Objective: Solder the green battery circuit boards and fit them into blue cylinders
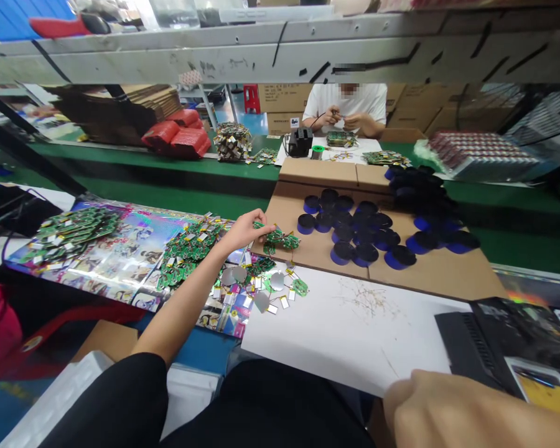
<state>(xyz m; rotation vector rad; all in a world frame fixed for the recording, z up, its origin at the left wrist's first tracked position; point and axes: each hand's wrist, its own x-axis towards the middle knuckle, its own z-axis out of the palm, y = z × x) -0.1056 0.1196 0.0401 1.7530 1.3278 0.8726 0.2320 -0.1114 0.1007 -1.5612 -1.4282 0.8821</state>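
Observation:
My left hand [245, 231] reaches forward and pinches a small cluster of green circuit boards [277, 238] with wires and small batteries attached. Just behind it lies a heap of similar boards [191, 246] on a holographic printed sheet [116, 261], with a second heap [70, 233] further left. Round silver discs [276, 281] and small pouch cells [284, 302] are scattered near my left hand. My right hand [448, 410] sits at the bottom edge, on a white paper sheet [350, 330], its fingers curled and their tips hidden.
Black-topped round blue parts [354, 233] stand on a cardboard sheet [317, 249]. A black device [504, 330] lies at right. Beyond a metal rail [280, 53] and a green conveyor belt [168, 168], a person in white [345, 106] handles a small item.

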